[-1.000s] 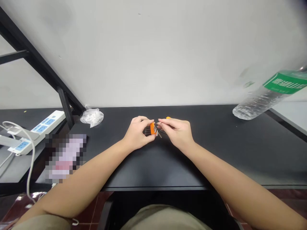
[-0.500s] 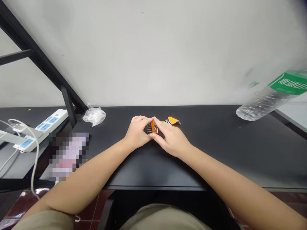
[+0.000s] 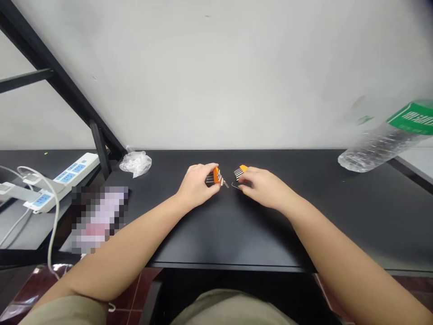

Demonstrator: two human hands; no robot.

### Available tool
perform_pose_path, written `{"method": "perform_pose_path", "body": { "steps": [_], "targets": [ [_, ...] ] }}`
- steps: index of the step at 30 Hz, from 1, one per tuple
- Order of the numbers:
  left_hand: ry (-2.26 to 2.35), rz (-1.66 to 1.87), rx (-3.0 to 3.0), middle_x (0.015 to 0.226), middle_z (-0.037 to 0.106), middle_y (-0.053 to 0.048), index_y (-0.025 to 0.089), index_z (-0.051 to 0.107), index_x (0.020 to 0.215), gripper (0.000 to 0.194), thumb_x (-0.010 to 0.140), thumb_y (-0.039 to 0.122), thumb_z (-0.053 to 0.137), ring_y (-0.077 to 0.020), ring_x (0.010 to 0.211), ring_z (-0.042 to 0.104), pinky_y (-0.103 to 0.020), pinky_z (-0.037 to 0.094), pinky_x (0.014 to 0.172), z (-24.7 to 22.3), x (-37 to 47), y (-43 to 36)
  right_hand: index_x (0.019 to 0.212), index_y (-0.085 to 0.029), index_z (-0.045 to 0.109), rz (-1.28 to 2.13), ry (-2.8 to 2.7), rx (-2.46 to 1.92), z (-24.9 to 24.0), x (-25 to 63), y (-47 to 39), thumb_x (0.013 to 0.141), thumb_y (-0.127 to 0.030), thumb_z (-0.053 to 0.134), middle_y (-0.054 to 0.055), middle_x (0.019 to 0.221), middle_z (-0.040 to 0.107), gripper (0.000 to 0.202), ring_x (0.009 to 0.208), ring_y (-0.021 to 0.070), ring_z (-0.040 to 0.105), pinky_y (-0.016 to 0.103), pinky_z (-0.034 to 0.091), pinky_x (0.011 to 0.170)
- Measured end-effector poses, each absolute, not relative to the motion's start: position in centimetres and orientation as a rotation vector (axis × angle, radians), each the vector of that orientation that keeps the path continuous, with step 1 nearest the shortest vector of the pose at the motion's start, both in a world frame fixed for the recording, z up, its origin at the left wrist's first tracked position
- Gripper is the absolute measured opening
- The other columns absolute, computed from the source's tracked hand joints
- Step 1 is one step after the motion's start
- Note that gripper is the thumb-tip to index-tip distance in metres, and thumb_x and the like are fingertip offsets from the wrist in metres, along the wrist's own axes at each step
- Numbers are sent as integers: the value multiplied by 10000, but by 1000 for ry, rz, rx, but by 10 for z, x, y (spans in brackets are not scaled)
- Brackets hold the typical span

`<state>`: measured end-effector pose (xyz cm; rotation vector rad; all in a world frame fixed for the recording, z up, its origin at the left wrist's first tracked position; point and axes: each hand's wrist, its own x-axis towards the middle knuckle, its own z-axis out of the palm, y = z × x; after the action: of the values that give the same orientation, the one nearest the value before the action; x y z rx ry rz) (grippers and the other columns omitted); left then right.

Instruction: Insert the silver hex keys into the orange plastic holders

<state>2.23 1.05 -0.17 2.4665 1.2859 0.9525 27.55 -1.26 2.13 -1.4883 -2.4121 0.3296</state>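
Between the thumb and fingers of my left hand [image 3: 196,184] is an orange holder [image 3: 215,175] with several metal hex keys sticking out of it. One key at its right side juts out at an angle. To the right, my right hand [image 3: 262,186] pinches a thin L-shaped hex key [image 3: 236,186], whose bent end points left. Just behind the right fingers a second orange holder [image 3: 243,168] with several keys lies on the black table [image 3: 216,225], partly covered by that hand. The two hands are apart.
A crumpled clear plastic bag [image 3: 135,163] lies at the back left. Further left are a white power strip [image 3: 67,180] with cables and a blurred-out flat object [image 3: 101,216]. A large clear bottle with a green label [image 3: 379,144] is at the right.
My right hand has moved right, away from my left hand and its orange holder, and a thin hex key now shows at its fingertips. The second holder is now partly covered.
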Motion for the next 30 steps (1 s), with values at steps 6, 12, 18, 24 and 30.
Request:
{"method": "perform_pose_path", "body": {
  "steps": [6,12,18,24,30],
  "targets": [
    [1253,895,2504,1187,725,-44,239,585,1324,505,832,251,698,-252,1116,650,-462,430,1068,0,22,13,818,-190,646,240,-2649,-1681,12,257,-21,885,-154,565,87,872,697,111,708,206,632,305,388,576],
    [1195,824,2498,1155,727,-43,236,599,1277,470,820,255,703,-250,1105,644,-455,407,1085,3,23,11,759,-191,592,340,-2578,-1641,17,258,-23,805,-77,561,61,776,669,126,644,175,590,293,377,557],
    [1103,839,2464,1107,728,-31,240,617,1244,429,829,292,714,-228,1028,660,-437,429,1072,4,23,9,1053,-231,644,835,-1946,-1333,22,267,-14,871,-190,598,20,876,708,192,640,160,663,311,545,617],
    [1034,812,2473,1111,731,-30,238,617,1246,461,802,278,734,-224,985,665,-439,436,1060,4,24,8,946,-193,715,1098,-1552,-1131,19,258,-14,890,-327,703,42,789,731,146,734,215,740,381,636,728],
    [966,797,2452,1087,745,-7,250,623,1238,441,812,282,732,-206,933,672,-429,437,1050,7,27,3,952,-207,800,1098,-1518,-990,19,251,-17,870,-359,754,66,960,756,179,847,217,744,376,643,799]
  ]
}}
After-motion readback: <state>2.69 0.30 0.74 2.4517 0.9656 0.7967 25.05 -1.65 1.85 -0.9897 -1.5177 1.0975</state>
